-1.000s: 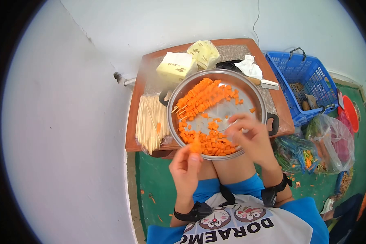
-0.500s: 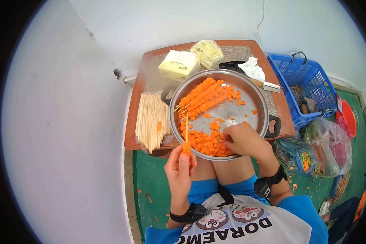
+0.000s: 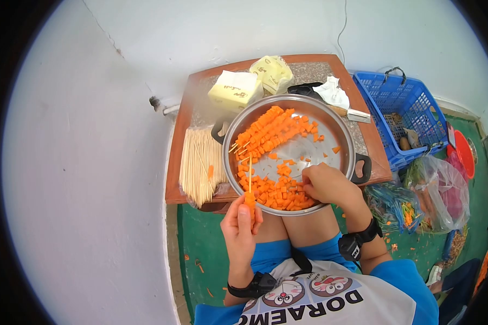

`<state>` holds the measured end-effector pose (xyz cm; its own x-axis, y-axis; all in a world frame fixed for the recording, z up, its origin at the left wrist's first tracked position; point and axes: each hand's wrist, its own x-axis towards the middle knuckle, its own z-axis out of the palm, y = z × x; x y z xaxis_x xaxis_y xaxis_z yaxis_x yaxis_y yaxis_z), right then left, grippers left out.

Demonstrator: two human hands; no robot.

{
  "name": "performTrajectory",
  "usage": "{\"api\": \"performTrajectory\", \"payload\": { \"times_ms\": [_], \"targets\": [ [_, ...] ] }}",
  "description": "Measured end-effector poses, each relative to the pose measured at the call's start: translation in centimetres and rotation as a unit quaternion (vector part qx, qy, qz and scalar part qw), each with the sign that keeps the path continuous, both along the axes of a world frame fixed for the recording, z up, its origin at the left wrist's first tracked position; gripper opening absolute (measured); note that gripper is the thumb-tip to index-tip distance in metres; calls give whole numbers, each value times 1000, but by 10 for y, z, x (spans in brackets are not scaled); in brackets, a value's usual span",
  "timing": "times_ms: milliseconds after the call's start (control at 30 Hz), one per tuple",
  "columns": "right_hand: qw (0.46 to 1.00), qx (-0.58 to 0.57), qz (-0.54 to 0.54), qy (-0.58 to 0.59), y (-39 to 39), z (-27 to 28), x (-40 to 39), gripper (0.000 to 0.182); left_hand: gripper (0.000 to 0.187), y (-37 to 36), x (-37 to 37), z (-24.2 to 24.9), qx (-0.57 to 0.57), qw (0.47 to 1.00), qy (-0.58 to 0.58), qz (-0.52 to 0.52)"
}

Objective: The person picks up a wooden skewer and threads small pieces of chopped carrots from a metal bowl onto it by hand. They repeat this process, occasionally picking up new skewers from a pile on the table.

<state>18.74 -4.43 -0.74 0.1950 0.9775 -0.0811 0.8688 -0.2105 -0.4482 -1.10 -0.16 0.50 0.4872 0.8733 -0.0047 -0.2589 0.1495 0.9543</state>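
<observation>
My left hand (image 3: 241,225) is closed round a wooden skewer (image 3: 250,176) with orange carrot pieces threaded on its lower part, upright at the pan's near left rim. Inside the steel pan (image 3: 339,127), my right hand (image 3: 328,184) touches the loose carrot cubes (image 3: 282,195) on the near right side; its fingers are bent together and their tips are hidden. Filled carrot skewers (image 3: 271,130) lie side by side at the upper left of the pan. A pile of bare skewers (image 3: 200,162) rests left of the pan, with one carrot piece on top.
Behind the pan on the wooden table (image 3: 179,135) are tissue packs (image 3: 236,89), a crumpled tissue (image 3: 332,93) and a knife (image 3: 358,115). To the right stand a blue basket (image 3: 387,114), plastic bags (image 3: 439,189) and a red basin (image 3: 461,154). A person's leg (image 3: 461,281) shows at lower right.
My right hand has shifted slightly within the carrot cubes. The left hand still holds the skewer in nearly the same place. The whole view has shifted a little.
</observation>
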Motion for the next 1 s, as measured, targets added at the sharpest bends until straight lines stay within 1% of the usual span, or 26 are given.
{"api": "performTrajectory", "payload": {
  "times_ms": [33, 100, 133, 200, 233, 300, 333, 367, 400, 433, 500, 533, 600, 633, 700, 833, 900, 1000],
  "targets": [
    [1000, 1, 0, 1, 0, 0, 1, 10, 23, 0, 0, 1, -3, 1000, 2, -2],
    [993, 42, -87, 61, 2, 2, 2, 11, 23, 0, 0, 1, -4, 1000, 4, -5],
    [993, 44, -87, 61, 2, 6, 3, 11, 23, -1, 1, 0, 3, 1000, 15, -4],
    [964, 157, -99, 192, 0, 19, 2, 11, 22, -4, 4, -1, 11, 1000, 27, -5],
    [963, 158, -101, 192, -1, 20, 1, 11, 22, -6, 5, 0, 0, 999, 31, -29],
    [893, 214, -91, 385, -4, 22, -3, 14, 23, -7, 4, -2, -16, 995, 59, -77],
    [892, 216, -93, 385, -7, 25, -6, 14, 23, -7, 4, -3, -14, 995, 60, -80],
    [833, 224, -101, 496, -10, 30, -10, 16, 24, -9, 6, -4, 17, 994, 71, -81],
    [760, 227, -107, 600, -13, 33, -12, 17, 25, -10, 7, -5, 47, 992, 82, -81],
    [759, 229, -108, 600, -15, 35, -12, 17, 25, -10, 8, -5, 49, 992, 83, -83],
    [669, 174, -106, 715, -21, 35, -12, 21, 25, -11, 9, -5, 82, 989, 106, -63],
    [668, 176, -107, 715, -22, 32, -11, 21, 25, -12, 9, -5, 83, 989, 107, -65],
    [576, 168, -74, 797, -24, 22, -9, 23, 22, -14, 10, -5, 95, 984, 143, -50],
    [575, 170, -74, 797, -24, 18, -8, 23, 22, -15, 10, -6, 97, 984, 144, -51],
    [513, 189, 6, 837, -24, 13, -6, 26, 22, -16, 11, -8, 128, 978, 156, -46],
    [521, 147, -7, 841, -27, 20, -6, 25, 21, -18, 13, -6, 148, 977, 153, -32],
    [497, 119, -22, 859, -28, 22, -7, 27, 21, -18, 13, -7, 162, 974, 158, -24],
    [509, 131, -24, 850, -29, 20, -7, 28, 21, -18, 14, -8, 162, 974, 158, -23]
  ]
}}
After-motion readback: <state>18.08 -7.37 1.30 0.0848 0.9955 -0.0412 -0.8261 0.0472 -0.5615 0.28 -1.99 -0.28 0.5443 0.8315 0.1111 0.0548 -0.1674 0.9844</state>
